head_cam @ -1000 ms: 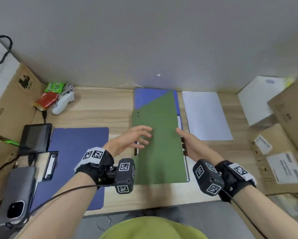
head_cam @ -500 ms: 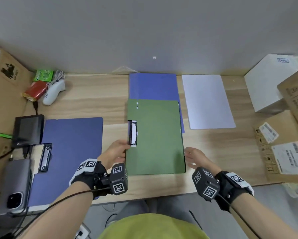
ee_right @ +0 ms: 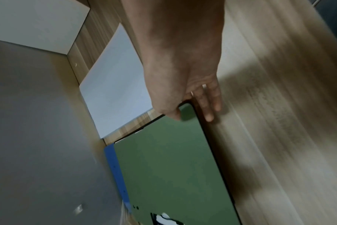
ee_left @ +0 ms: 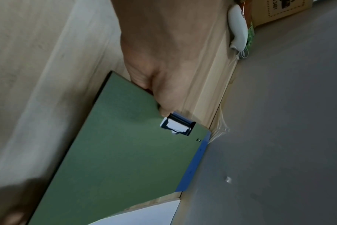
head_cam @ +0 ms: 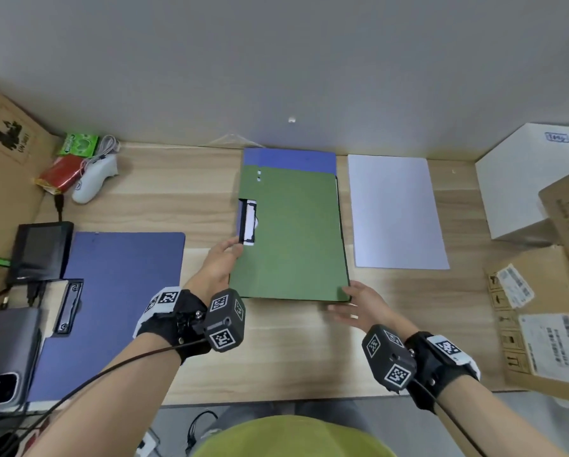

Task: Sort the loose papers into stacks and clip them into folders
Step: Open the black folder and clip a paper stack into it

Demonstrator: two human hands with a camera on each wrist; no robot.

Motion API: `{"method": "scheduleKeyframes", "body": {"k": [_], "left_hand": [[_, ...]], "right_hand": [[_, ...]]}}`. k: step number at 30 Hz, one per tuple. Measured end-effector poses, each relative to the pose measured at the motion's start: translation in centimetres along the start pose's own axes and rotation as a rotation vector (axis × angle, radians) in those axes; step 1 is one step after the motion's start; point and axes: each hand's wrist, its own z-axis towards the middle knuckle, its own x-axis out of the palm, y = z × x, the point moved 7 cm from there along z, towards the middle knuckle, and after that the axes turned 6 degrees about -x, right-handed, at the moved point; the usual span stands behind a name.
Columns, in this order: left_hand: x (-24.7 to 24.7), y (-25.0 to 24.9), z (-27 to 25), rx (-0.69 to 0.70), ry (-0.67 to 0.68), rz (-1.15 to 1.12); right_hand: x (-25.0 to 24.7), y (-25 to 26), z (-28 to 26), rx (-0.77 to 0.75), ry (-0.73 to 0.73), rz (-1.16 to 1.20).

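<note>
A shut green folder lies mid-table on top of a blue folder, whose far strip shows. A black clip sits in a notch on the green folder's left edge. My left hand grips that left edge just below the clip, thumb on top. My right hand pinches the near right corner, thumb on the cover and fingers along the near edge. A white paper stack lies to the right.
An open blue folder with its clip lies at the left, beside a phone and a small screen. A white controller sits far left. Cardboard boxes and a white box line the right side.
The green cover has come down flat. The folder has slid a little farther from me over the blue one. My right hand has taken the near right corner.
</note>
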Motion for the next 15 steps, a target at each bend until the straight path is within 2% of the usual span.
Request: {"method": "scheduleKeyframes", "body": {"k": [3,7,15], "left_hand": [[0.1,-1.0,0.7,0.034,-0.115,-0.041],[0.6,-2.2,-0.4,0.056,-0.177,-0.072],[2.0,-1.8,-1.7,0.077,-0.166,0.061]], "right_hand": [[-0.3,1.1,0.9,-0.035,0.019,-0.005],[0.3,3.1,2.1,-0.125,0.036,-0.065],[0.4,4.4,4.0,-0.142,0.033,-0.168]]}}
